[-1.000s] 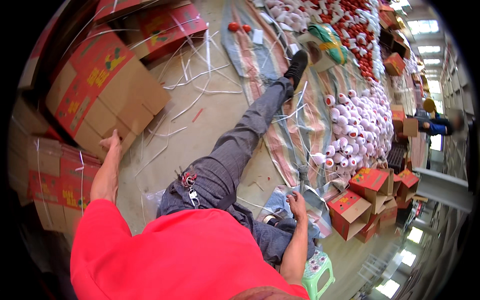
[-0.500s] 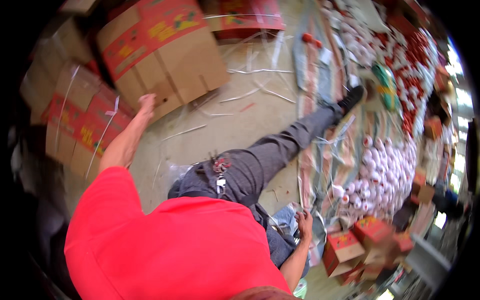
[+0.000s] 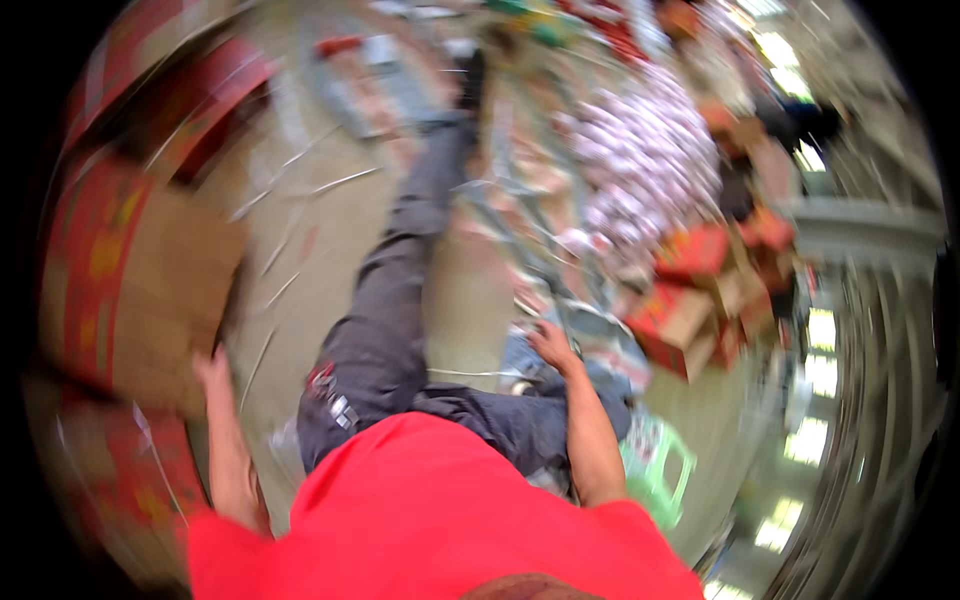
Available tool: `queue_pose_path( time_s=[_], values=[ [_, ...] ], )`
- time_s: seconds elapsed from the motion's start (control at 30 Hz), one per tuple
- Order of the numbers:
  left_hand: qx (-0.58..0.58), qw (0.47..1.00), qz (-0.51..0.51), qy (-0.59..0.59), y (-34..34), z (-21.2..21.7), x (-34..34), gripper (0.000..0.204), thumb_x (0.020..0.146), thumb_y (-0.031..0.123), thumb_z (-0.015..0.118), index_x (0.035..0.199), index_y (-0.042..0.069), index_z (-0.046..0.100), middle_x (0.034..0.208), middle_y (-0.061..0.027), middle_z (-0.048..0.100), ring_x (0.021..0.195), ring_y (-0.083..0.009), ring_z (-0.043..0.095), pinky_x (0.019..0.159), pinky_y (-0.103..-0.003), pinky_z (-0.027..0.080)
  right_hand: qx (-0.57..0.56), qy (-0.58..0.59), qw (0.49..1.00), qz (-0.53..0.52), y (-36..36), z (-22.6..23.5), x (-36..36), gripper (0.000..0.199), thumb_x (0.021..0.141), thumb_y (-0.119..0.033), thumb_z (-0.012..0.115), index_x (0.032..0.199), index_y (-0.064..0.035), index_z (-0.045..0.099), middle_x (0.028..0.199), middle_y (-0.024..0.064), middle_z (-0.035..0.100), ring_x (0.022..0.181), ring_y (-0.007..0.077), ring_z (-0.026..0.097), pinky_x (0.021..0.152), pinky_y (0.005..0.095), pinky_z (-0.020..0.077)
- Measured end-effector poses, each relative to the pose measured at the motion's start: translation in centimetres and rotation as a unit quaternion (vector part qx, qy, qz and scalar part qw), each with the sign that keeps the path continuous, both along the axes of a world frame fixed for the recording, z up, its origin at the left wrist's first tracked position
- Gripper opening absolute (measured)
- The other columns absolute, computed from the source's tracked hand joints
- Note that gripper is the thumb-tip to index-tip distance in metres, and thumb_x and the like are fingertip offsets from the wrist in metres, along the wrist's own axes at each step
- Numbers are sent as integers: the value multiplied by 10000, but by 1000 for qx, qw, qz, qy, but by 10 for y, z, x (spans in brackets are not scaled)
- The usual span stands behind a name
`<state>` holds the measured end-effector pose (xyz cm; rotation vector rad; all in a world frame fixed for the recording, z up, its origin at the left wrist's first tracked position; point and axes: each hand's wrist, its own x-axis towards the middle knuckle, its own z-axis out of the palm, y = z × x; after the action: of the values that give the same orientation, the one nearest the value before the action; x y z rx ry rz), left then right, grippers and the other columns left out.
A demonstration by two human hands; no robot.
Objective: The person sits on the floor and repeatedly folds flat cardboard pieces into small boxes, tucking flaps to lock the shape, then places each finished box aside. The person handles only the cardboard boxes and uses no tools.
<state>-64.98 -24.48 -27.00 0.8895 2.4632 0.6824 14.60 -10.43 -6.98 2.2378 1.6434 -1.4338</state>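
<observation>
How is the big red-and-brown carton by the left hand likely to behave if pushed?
The carton is probably fairly stiff, since its broad face looks flat. It seems unlikely to roll, given its straight sides. The left hand sits near one corner, so a push might swivel it; its weight can't be told.

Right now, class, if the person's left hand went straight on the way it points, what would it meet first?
Most likely the big cardboard box: the left hand is at its lower edge, though blur hides whether they touch.
</observation>
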Motion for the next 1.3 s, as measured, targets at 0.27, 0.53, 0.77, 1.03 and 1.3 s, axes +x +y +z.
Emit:
queue_pose_path(
  time_s=[0.27, 0.53, 0.77, 1.03, 1.3],
  values=[
    [290, 607, 480, -563, 45, -6, 60, 386, 1058, 383, 610, 1134, 11, 683, 1034, -180, 719, 828, -297, 691, 761, -428, 633, 17, -4, 997, -68, -12, 18, 81, 547, 974, -200, 665, 1427, 86, 550, 1008, 157, 741, 882, 208, 717, 784, 369, 571],
    [404, 538, 408, -617, 54, 88, 132, 358, 1059, 273, 640, 1238, -36, 669, 1149, -193, 723, 1066, -327, 699, 922, -422, 618, 44, -55, 997, 3, -9, 16, 101, 558, 937, -241, 657, 1397, 67, 584, 1024, 195, 757, 890, 266, 733, 805, 392, 573],
    [461, 661, 298, -511, 112, 244, 216, 497, 1068, 332, 608, 1388, -47, 578, 1233, -186, 709, 1099, -324, 700, 945, -417, 614, 92, -60, 993, 39, 8, 10, 114, 544, 930, -248, 638, 1385, 46, 601, 1127, 224, 751, 1042, 322, 725, 928, 408, 562],
    [257, 958, 20, 127, 93, 303, 172, 412, 1024, 133, 618, 1408, -16, 602, 1424, -182, 635, 1216, -310, 641, 1067, -409, 518, 134, -23, 989, 53, 25, 44, 98, 511, 946, -236, 638, 1371, 46, 607, 1143, 230, 740, 1076, 332, 712, 967, 414, 549],
    [345, 855, -137, 363, 85, 398, 358, 341, 1041, 57, 627, 1378, 16, 640, 1330, -208, 670, 1119, -330, 680, 978, -401, 547, 134, -34, 989, 43, -6, 74, 108, 504, 950, -231, 656, 1368, 47, 610, 1128, 219, 741, 1037, 314, 714, 937, 406, 554]
  ],
)
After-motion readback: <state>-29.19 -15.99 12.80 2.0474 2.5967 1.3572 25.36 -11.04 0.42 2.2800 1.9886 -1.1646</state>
